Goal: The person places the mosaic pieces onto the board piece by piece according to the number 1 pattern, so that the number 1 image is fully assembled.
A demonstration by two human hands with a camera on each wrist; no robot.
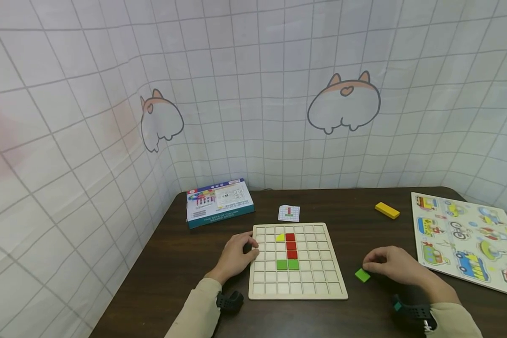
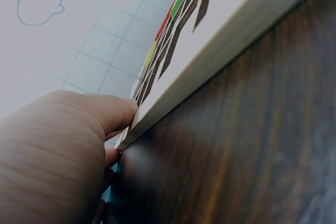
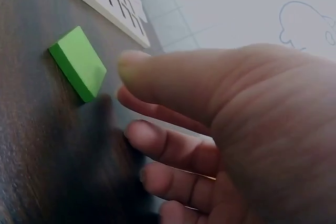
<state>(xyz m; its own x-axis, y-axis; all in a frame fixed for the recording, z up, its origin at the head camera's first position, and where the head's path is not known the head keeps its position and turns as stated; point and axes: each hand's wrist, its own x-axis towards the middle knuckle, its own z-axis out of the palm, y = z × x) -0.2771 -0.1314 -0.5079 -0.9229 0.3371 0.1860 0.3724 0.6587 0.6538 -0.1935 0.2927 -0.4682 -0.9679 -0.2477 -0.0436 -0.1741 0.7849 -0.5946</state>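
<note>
A pale wooden grid board [image 1: 317, 277] lies on the table, with a yellow piece [image 1: 280, 237], a column of red squares [image 1: 291, 245] and two green squares [image 1: 287, 265] in its cells. My left hand [image 1: 238, 253] holds the board's left edge, its thumb [image 2: 123, 113] on the rim and the other fingers partly hidden beyond. Right of the board, a loose green square tile [image 3: 81, 64] lies flat on the table. Close beside this tile is my right hand [image 1: 390, 264], fingers loosely bent and a gap showing between thumb and tile in the right wrist view.
Behind the board lies a small pattern card [image 1: 289, 213]. A boxed set [image 1: 219, 203] is at the back left and a yellow block [image 1: 387, 210] at the back right. A picture puzzle board [image 1: 448, 249] covers the right side of the dark table [image 1: 169, 281].
</note>
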